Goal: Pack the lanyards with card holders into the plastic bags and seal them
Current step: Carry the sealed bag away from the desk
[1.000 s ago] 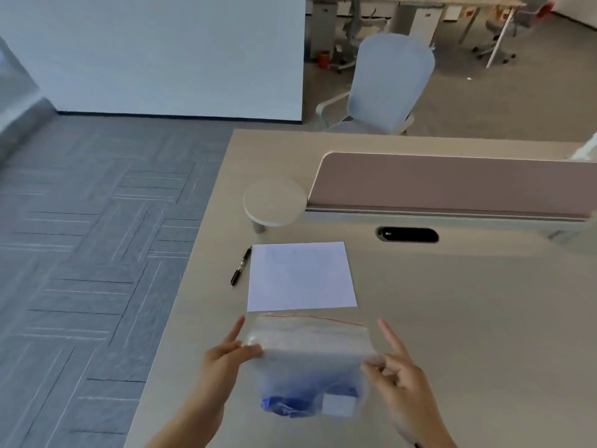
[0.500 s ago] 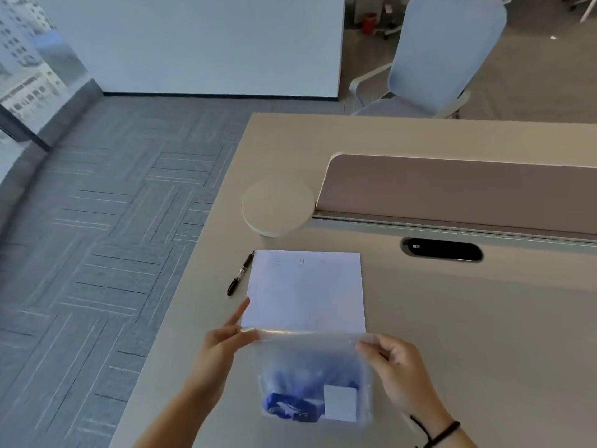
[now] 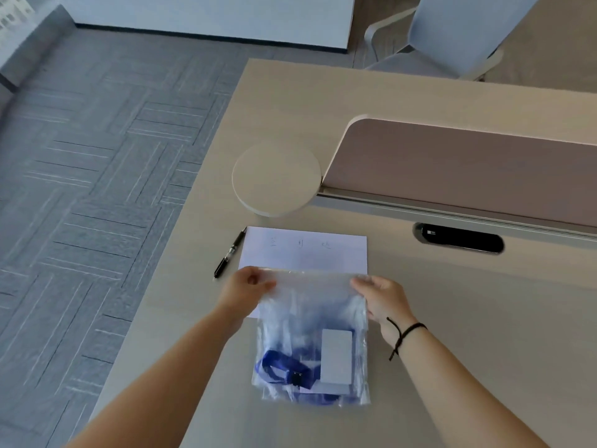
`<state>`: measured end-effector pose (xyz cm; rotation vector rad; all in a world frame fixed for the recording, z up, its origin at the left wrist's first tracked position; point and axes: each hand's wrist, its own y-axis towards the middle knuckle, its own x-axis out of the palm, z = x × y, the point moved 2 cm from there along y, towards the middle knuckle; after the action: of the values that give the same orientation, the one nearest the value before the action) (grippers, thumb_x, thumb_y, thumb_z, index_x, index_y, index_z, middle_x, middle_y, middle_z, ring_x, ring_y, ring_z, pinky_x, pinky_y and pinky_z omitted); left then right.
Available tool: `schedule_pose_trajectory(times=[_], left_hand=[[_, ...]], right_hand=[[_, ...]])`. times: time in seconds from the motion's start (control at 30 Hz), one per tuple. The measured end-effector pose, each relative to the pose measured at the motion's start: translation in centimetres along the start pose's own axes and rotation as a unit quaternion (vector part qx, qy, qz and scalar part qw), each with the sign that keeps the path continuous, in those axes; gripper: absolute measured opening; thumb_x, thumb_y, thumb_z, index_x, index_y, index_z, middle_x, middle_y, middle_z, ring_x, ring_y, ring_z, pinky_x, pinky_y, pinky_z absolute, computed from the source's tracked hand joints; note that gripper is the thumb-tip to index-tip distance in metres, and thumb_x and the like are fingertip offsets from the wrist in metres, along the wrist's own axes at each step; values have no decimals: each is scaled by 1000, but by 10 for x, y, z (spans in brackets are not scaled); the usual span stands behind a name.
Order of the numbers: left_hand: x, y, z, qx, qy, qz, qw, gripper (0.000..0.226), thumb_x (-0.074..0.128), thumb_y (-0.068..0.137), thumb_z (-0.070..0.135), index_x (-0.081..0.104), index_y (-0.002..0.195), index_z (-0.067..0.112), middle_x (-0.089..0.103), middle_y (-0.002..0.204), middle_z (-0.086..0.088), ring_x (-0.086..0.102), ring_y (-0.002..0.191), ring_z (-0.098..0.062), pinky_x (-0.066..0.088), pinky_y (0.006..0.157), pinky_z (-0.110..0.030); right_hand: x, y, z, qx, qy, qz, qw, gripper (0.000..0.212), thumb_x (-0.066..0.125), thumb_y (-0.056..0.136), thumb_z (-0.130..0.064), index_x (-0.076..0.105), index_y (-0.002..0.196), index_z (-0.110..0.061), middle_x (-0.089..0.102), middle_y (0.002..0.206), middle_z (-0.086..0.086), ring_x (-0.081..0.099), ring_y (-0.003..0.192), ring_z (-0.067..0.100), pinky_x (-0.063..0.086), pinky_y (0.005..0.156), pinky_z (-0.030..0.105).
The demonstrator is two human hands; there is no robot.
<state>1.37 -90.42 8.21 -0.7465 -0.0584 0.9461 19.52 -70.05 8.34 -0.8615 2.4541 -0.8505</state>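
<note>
Bare beige worktop (image 3: 484,318) lies open at right of frame. Towards upper centre, a round white disc (image 3: 276,177), pink divider panel (image 3: 468,169) and black pen (image 3: 230,253) block passage.

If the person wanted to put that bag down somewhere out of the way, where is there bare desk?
Bare desk lies right of the right hand, below the black cable slot. Another bare strip runs along the desk's left edge, below the pen. It is crowded in the middle: paper, plastic bag, round disc.

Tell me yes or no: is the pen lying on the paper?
No, the pen lies on the desk left of the paper.
</note>
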Motion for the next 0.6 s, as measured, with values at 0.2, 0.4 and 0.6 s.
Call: schedule_pose_trajectory(times=[0.2,0.4,0.6], left_hand=[[17,41,-8,-68,-50,39,996,42,77,82,2,52,114,13,64,95,-10,65,69,-22,58,75,-41],[25,53,-9,-49,53,61,996,47,78,84,17,51,122,22,62,86,3,61,71,-14,49,61,-25],[36,49,-8,50,201,111,972,43,62,88,20,53,130,20,62,82,4,62,80,-17,52,67,-27]], right_hand=[[10,46,1,14,-49,-1,999,12,67,83,-7,61,85,-17,52,69,-1,44,53,11,34,51,23],[9,68,16,-19,-193,46,980,15,71,75,-24,63,87,-20,69,85,-4,66,77,18,54,72,33],[12,68,21,-50,-212,69,974,11,66,79,-27,59,84,-20,67,78,-6,67,75,23,55,69,35]])
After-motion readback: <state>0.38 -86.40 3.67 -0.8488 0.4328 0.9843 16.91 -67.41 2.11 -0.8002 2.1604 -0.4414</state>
